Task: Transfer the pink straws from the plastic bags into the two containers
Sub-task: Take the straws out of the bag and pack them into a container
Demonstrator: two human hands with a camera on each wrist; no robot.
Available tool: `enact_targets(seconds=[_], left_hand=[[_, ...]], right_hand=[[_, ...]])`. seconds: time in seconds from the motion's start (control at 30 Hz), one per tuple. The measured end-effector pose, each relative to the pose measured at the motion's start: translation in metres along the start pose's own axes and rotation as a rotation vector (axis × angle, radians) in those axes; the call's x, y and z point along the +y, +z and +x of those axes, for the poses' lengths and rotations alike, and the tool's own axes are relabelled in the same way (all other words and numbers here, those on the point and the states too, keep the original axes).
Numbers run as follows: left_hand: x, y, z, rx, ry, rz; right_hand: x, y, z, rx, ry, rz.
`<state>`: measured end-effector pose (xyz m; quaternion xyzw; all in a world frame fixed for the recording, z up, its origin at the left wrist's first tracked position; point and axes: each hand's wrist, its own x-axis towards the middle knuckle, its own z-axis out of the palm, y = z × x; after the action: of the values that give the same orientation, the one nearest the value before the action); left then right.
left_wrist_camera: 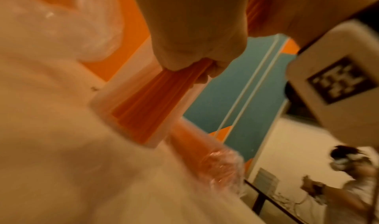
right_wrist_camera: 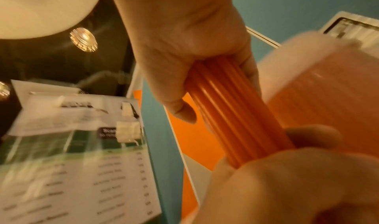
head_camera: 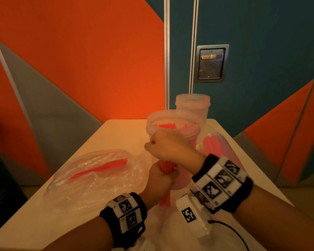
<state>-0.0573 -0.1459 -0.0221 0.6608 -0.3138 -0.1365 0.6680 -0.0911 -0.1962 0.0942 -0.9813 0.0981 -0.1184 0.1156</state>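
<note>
A bundle of pink straws [head_camera: 166, 167] stands upright between my hands, just in front of the near translucent container [head_camera: 172, 115], which holds several straws. My left hand [head_camera: 163, 178] grips the bundle low down, and its lower ends stick out below the fist. My right hand [head_camera: 159, 144] grips the top of the bundle. The right wrist view shows the straws [right_wrist_camera: 235, 114] running from my right hand [right_wrist_camera: 194, 57] down into my left hand [right_wrist_camera: 287, 179]. The far container [head_camera: 192, 105] holds a few straws. A crumpled plastic bag [head_camera: 91, 180] on the left holds a few straws.
A second bag of pink straws [head_camera: 216, 147] lies to the right of the near container. The white table [head_camera: 34, 223] ends at an orange, grey and teal wall. A black cable [head_camera: 232, 230] runs near the front right.
</note>
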Motion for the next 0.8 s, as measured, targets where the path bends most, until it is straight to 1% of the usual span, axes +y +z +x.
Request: enact_targets(seconds=[0.1, 0.17, 0.27, 0.33, 0.37, 0.4, 0.43, 0.5, 0.6, 0.7, 0.8], left_hand=[[0.037, -0.010, 0.008, 0.032, 0.126, 0.059], [0.078, -0.017, 0.016, 0.024, 0.223, 0.113], [0.140, -0.021, 0.035, -0.027, 0.307, 0.163], [0.172, -0.021, 0.052, -0.037, 0.332, 0.133], [0.183, -0.020, 0.059, -0.045, 0.337, 0.114], [0.191, -0.019, 0.067, -0.052, 0.339, 0.094], [0.196, -0.016, 0.075, -0.057, 0.335, 0.070], [0.195, -0.009, 0.091, -0.070, 0.320, 0.025], [0.183, 0.001, 0.114, -0.078, 0.304, -0.021], [0.163, 0.009, 0.135, -0.072, 0.299, 0.018], [0.149, 0.015, 0.150, -0.105, 0.290, 0.067]], right_hand=[[-0.003, -0.040, -0.009, 0.164, -0.064, 0.197], [-0.010, -0.075, -0.013, 0.261, -0.115, 0.239], [-0.017, -0.124, -0.007, 0.464, -0.169, 0.138], [-0.019, -0.152, 0.004, 0.618, -0.173, -0.037], [-0.019, -0.163, 0.009, 0.663, -0.171, -0.122], [-0.019, -0.173, 0.016, 0.673, -0.166, -0.192], [-0.018, -0.181, 0.022, 0.655, -0.165, -0.251], [-0.015, -0.190, 0.036, 0.587, -0.189, -0.335], [-0.005, -0.185, 0.059, 0.520, -0.237, -0.343], [0.015, -0.169, 0.077, 0.494, -0.205, -0.333], [0.035, -0.156, 0.089, 0.499, -0.192, -0.319]])
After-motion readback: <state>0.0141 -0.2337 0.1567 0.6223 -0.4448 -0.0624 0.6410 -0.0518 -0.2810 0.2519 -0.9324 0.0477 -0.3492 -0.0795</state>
